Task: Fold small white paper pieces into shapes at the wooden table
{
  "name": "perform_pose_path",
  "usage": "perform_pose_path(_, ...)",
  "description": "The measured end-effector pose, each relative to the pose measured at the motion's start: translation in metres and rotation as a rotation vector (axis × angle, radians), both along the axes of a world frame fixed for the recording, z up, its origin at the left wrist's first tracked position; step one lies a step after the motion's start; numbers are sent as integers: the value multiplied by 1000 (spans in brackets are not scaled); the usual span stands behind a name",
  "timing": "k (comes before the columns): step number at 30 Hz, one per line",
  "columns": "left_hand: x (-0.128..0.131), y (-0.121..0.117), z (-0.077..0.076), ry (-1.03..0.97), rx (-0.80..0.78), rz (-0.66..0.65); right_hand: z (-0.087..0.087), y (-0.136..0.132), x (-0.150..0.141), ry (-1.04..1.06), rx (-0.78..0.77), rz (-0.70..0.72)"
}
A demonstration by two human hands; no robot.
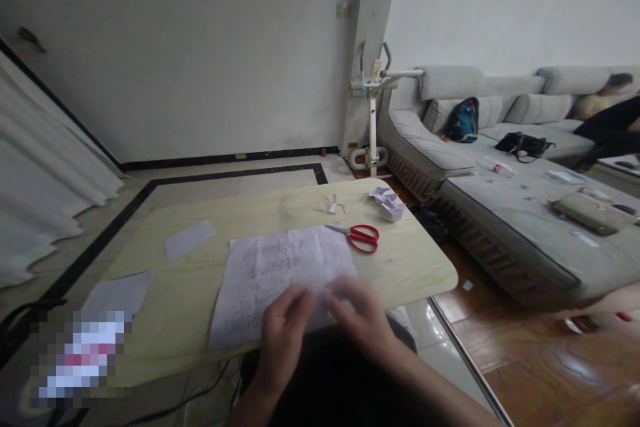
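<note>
- Printed sheet (pixel 265 273): flat on the table (pixel 425 260), reaching from under the hands to beyond them.
- Left hand (pixel 287 320), right hand (pixel 357 310): near each other above its near edge, fingers bent; blur hides whether they grip anything.
- Red-handled scissors (pixel 363 239): beyond the right hand, tips at the sheet's far corner.
- Folded papers (pixel 390 205): farther, rightward.
- Blank slip (pixel 189 240): left of the left hand, farther out.

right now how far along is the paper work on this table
Looks done: folded papers and scraps lie aside; the red-handled scissors are down. In hand: left hand and right hand nearly meet, too blurred to tell what they hold. Possibly left: the large printed sheet and two smaller papers lie flat.
</note>
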State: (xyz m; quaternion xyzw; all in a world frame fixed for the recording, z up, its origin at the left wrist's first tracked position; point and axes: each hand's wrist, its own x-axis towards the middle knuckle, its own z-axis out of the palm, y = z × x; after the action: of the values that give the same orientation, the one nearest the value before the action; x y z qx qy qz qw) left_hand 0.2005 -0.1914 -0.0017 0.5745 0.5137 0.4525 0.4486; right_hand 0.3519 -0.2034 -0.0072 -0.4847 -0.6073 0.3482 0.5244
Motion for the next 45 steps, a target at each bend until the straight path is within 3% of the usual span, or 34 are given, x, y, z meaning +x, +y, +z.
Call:
perform_pose_path(18,-3,-2,-5,-17,-2,-19,16,-7,0,-20,-10,22)
perform_pose_path(31,-3,-1,-1,-27,-10,-108,11,-7,1,-36,30,32)
perform_pose_path(45,-4,-2,6,-58,-5,-116,9,-6,3,-62,26,21)
